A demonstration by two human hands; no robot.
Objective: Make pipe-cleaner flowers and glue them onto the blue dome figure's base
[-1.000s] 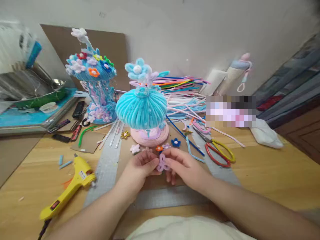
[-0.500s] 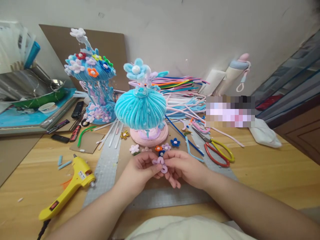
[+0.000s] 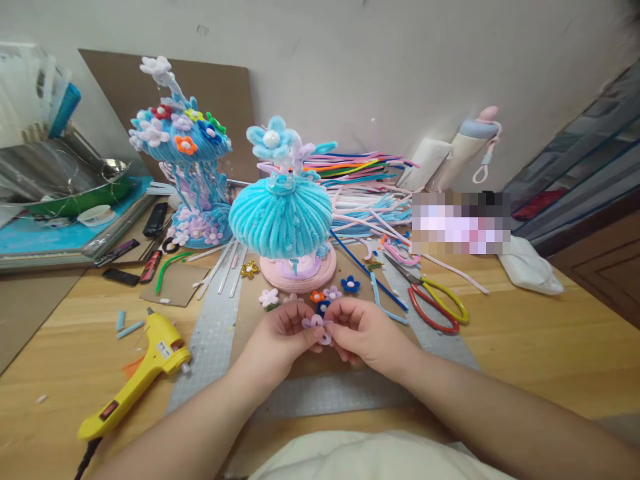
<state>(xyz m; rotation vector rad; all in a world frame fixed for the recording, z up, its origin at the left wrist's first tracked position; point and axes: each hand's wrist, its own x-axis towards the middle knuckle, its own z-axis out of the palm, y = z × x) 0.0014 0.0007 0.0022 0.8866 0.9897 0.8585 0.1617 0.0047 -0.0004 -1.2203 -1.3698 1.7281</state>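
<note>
My two hands are together in front of me, both pinching one small lilac pipe-cleaner flower (image 3: 317, 321). My left hand (image 3: 277, 340) grips it between thumb and fingers from one side, and my right hand (image 3: 367, 337) does the same from the other; its looped petals show between my thumbs. I hold it over brown cardboard (image 3: 245, 317) that lies on a grey cutting mat (image 3: 345, 395).

Just beyond my fingers lie finished flowers: a dark blue one (image 3: 351, 285), an orange one (image 3: 317, 297) and a pale pink one (image 3: 269, 298). Behind them stands a turquoise ribbed dome (image 3: 281, 220) above a round pink base (image 3: 323, 275), with a large light-blue flower (image 3: 271, 139) on top. A yellow glue gun (image 3: 164, 343) lies to my left, and scissors (image 3: 418, 281) with one red and one yellow handle loop lie to my right.
</note>
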